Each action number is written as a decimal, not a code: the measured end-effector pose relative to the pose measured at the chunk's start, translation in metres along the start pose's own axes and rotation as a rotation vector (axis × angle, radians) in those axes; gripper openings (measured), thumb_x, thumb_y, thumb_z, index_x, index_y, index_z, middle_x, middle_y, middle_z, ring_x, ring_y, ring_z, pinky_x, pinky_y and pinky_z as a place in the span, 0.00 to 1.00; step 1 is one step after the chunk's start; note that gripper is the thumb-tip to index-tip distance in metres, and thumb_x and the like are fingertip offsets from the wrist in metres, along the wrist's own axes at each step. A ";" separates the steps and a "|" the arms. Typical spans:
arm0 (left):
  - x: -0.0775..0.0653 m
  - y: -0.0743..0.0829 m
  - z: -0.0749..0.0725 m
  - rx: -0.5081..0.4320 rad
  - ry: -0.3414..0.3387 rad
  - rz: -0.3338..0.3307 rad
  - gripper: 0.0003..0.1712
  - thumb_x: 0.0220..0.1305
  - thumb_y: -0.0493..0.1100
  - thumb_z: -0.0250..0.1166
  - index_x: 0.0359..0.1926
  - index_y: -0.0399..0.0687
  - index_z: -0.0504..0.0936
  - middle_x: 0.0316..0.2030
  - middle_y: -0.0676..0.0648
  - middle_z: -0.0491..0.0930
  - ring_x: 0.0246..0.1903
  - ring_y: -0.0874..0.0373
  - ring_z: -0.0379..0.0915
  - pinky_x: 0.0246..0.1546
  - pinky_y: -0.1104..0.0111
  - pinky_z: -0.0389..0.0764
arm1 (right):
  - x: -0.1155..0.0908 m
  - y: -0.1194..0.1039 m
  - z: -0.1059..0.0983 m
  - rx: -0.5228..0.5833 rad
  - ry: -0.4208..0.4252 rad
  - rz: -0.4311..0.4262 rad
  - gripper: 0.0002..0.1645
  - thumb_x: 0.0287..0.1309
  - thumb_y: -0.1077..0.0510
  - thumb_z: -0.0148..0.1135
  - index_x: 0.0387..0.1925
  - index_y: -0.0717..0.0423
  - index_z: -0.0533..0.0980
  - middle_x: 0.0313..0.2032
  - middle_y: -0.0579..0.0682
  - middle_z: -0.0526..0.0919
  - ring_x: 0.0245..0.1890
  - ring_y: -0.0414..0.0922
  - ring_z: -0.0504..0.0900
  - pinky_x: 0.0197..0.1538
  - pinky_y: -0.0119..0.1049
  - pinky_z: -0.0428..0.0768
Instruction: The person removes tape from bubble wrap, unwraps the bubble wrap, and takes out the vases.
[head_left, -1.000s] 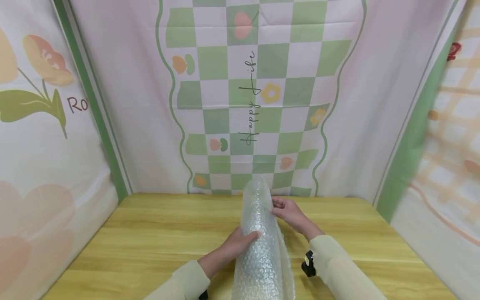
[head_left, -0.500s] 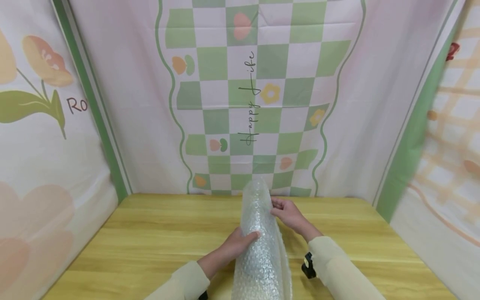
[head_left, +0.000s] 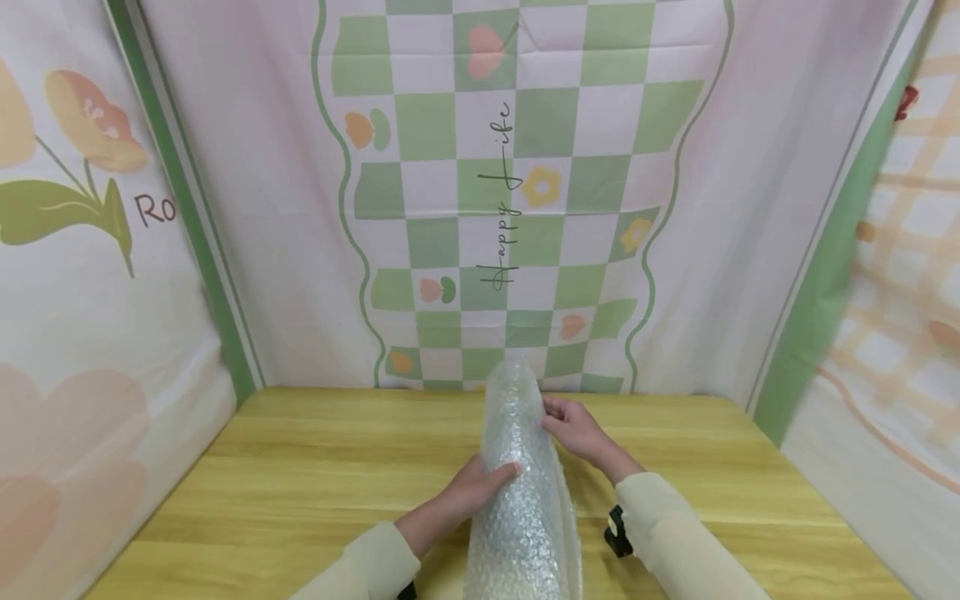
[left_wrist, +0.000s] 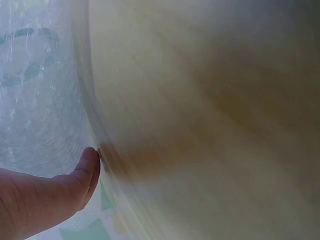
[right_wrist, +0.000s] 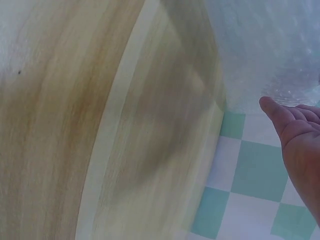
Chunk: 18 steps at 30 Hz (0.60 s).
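A tall, clear sheet of bubble wrap (head_left: 521,517), rounded at its top, stands at the table's middle in the head view, with loose layers along its right side. My left hand (head_left: 474,487) grips its left side, thumb across the front and the other fingers hidden behind. Higher up, my right hand (head_left: 579,427) pinches the right edge with thumb and fingertips. In the left wrist view the left thumb (left_wrist: 87,165) lies along the film. The right wrist view shows the right hand (right_wrist: 302,142) at the lower border of the bubble wrap (right_wrist: 265,55).
The wooden table (head_left: 337,450) spreads out on both sides of the wrap. Behind it hangs a green-and-white checked cloth (head_left: 547,125), and a flower-print cloth (head_left: 67,333) borders the left. A small black device (head_left: 617,532) is strapped at the right cuff.
The loose layer on the wrap's lower right has drawn in slightly to the left since a second ago. Both hands hold nearly the same positions.
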<state>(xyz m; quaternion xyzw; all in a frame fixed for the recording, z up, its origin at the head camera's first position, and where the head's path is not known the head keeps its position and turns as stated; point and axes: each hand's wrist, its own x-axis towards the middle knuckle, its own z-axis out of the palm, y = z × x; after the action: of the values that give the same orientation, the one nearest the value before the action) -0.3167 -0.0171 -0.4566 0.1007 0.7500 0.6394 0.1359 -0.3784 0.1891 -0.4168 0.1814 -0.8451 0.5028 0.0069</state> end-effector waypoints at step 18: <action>0.000 0.000 0.000 0.003 0.007 -0.001 0.41 0.66 0.55 0.60 0.68 0.34 0.57 0.51 0.39 0.73 0.46 0.44 0.76 0.45 0.47 0.81 | 0.002 0.003 0.000 -0.027 -0.003 0.030 0.29 0.67 0.65 0.45 0.67 0.74 0.60 0.63 0.67 0.69 0.63 0.58 0.68 0.62 0.46 0.72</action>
<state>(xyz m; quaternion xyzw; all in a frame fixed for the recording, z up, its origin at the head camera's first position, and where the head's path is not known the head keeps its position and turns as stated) -0.3163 -0.0170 -0.4561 0.0982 0.7516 0.6385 0.1333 -0.3816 0.1895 -0.4192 0.1692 -0.8545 0.4911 0.0003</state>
